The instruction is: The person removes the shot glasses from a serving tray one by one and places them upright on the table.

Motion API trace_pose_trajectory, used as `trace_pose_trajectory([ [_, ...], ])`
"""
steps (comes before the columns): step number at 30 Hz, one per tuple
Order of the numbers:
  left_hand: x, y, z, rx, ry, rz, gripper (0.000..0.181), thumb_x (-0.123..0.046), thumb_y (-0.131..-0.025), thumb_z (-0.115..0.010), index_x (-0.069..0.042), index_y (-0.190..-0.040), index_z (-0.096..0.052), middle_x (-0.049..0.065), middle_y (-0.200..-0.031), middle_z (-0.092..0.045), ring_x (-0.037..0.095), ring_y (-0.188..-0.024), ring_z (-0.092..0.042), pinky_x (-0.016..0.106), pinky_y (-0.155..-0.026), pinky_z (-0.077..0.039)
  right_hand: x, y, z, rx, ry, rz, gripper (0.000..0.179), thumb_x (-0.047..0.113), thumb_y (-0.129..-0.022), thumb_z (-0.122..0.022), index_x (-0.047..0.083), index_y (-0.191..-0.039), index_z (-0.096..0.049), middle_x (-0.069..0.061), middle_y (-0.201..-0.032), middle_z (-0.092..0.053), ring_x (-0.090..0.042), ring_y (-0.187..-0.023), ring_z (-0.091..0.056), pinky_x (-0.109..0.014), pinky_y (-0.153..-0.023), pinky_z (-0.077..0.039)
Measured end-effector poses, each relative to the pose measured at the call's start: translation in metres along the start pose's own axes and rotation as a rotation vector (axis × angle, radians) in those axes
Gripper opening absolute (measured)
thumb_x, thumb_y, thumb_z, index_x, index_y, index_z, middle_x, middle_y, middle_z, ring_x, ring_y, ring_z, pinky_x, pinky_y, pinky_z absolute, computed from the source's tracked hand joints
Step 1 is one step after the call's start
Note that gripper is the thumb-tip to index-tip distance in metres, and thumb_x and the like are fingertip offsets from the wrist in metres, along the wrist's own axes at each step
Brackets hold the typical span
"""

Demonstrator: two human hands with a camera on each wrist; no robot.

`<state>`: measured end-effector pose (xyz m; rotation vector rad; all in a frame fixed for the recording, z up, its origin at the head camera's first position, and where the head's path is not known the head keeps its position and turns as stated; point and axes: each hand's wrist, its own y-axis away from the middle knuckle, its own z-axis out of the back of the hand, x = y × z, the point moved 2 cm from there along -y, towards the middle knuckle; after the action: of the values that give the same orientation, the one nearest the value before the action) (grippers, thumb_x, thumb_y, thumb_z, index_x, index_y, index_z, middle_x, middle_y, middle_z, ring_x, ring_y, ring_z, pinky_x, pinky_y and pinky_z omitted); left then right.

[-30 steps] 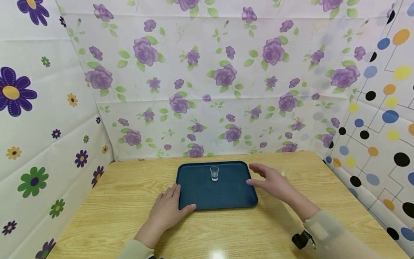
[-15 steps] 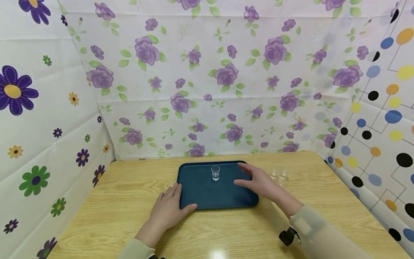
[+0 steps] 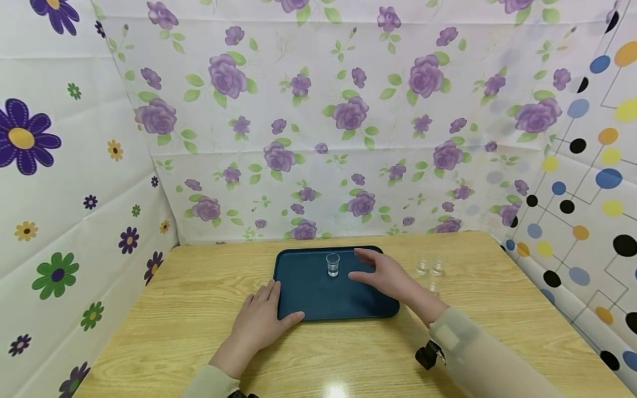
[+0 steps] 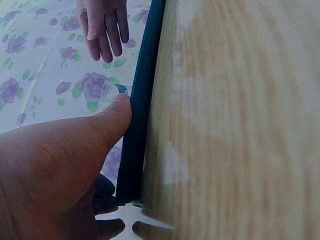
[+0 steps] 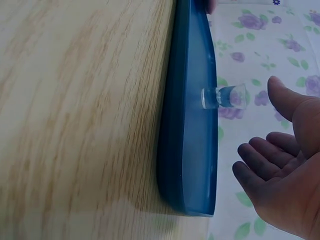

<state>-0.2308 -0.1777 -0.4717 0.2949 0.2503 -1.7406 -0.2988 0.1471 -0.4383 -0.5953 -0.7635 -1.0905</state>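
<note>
A dark blue tray (image 3: 318,304) lies on the wooden table, and a small clear shot glass (image 3: 333,265) stands upright near its back middle. My left hand (image 3: 260,319) rests at the tray's front left corner, thumb on the front rim and fingers along the left side. Over the tray's right part, my right hand (image 3: 385,275) reaches towards the glass with thumb and fingers spread apart. A gap shows between this hand (image 5: 287,175) and the glass (image 5: 227,96) in the right wrist view. In the left wrist view the left thumb (image 4: 117,112) touches the tray's rim.
Right of the tray, partly behind my right forearm, stand small clear glasses, including one at the left (image 3: 422,267), one beside it (image 3: 437,268) and one nearer (image 3: 434,286). A flowered cloth (image 3: 298,110) hangs behind the table (image 3: 199,287); patterned cloths hang at both sides.
My right hand has moved left from beyond the tray's right edge to over the tray, near the glass. The glasses on the right have come into sight. The left hand stays on the tray.
</note>
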Motion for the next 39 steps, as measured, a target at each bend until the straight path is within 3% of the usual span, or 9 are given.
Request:
trace_pose_trajectory([
  [21, 0.001, -0.002, 0.001, 0.001, -0.003, 0.002, 0.108, -0.072, -0.1, -0.069, 0.002, -0.171, -0.035, 0.025, -0.175, -0.034, 0.048, -0.161, -0.032, 0.067, -0.131, -0.024, 0.0, -0.026, -0.023, -0.03, -0.001, -0.027, 0.08, 0.038, -0.105, -0.08, 0.009, -0.17, -0.044, -0.013, -0.169, -0.049, -0.034, -0.152, -0.052, -0.051, -0.117, -0.053],
  [39, 0.003, -0.002, -0.001, 0.015, -0.007, 0.003, 0.109, -0.076, -0.1, -0.066, 0.0, -0.172, -0.035, 0.024, -0.176, -0.033, 0.048, -0.162, -0.031, 0.066, -0.132, -0.024, -0.005, -0.04, -0.044, -0.063, -0.011, -0.07, 0.076, 0.036, -0.105, -0.08, 0.008, -0.168, -0.047, -0.015, -0.164, -0.055, -0.035, -0.146, -0.058, -0.056, -0.113, -0.056],
])
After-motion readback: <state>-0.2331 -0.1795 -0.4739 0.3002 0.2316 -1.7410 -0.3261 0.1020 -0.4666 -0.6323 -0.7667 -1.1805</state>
